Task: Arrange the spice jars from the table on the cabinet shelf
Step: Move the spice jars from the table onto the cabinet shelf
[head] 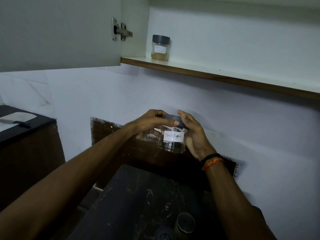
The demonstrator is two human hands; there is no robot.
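A clear glass jar (173, 141) with a grey lid and a white label reading "Black Pepper" is held in mid-air between both hands, below the cabinet shelf (216, 73). My left hand (150, 125) grips its left side with the thumb across the lid. My right hand (194, 135) wraps the right side and lid edge. On the shelf's left end stands another grey-lidded jar (160, 47) with tan powder and a white label. Two more grey-lidded jars (184, 223) stand on the dark table (138, 196) at the bottom of the view.
The cabinet door (57, 32) hangs open at the upper left with its hinge (121, 31) showing. A dark counter at the left carries a knife (15, 122) on a white board. A white wall lies behind the jar.
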